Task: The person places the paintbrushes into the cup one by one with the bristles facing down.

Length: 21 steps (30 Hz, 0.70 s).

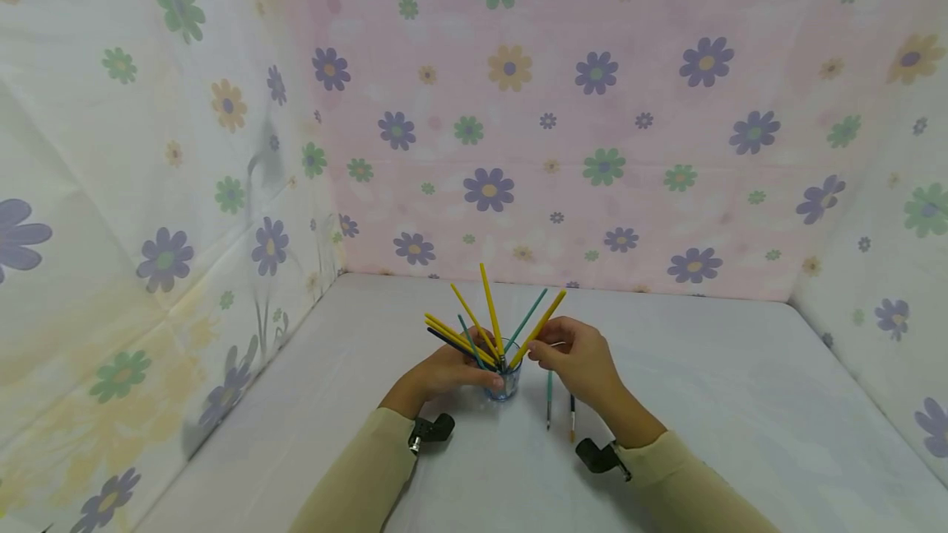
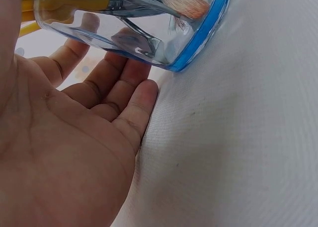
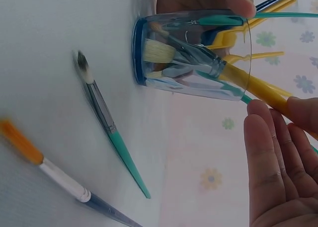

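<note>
My left hand (image 1: 444,370) cups the glass (image 1: 505,381) of brushes mid-worktop, fingers relaxed and spread; my right hand (image 1: 573,360) seems to pinch a yellow brush (image 1: 543,325) standing in it. Two brushes (image 1: 559,403) lie just near-right

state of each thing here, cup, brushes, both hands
glass cup: upright on the table, holding brushes
brushes in cup: bristles down, handles fanned out
teal brush: lying on the table, outside the cup
dark brush: lying beside the teal one
left hand: against the cup's side
right hand: pinching a yellow brush handle
</note>
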Available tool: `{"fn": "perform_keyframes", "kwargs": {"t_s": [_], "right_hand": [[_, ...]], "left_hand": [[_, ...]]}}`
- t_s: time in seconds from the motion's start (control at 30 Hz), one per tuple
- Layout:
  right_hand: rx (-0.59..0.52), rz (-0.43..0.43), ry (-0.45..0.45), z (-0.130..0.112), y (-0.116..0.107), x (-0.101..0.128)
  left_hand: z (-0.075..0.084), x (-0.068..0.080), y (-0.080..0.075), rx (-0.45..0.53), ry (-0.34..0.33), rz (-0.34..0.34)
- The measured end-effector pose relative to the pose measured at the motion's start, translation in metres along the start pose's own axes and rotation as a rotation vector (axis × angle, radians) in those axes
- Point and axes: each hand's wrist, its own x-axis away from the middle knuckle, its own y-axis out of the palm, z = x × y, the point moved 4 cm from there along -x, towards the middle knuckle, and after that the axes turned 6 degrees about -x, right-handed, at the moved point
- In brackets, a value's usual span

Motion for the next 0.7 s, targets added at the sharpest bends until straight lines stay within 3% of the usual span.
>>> {"fn": "perform_keyframes", "kwargs": {"t_s": [0.4,0.7], "right_hand": [[0.015,0.017,0.003,-0.001,-0.014,-0.004],[0.023,0.049,0.060,0.006,-0.027,-0.010]], "left_hand": [[0.001,0.000,0.000,-0.007,0.005,0.001],[-0.002,0.000,0.000,-0.016,-0.013,0.003]]}}
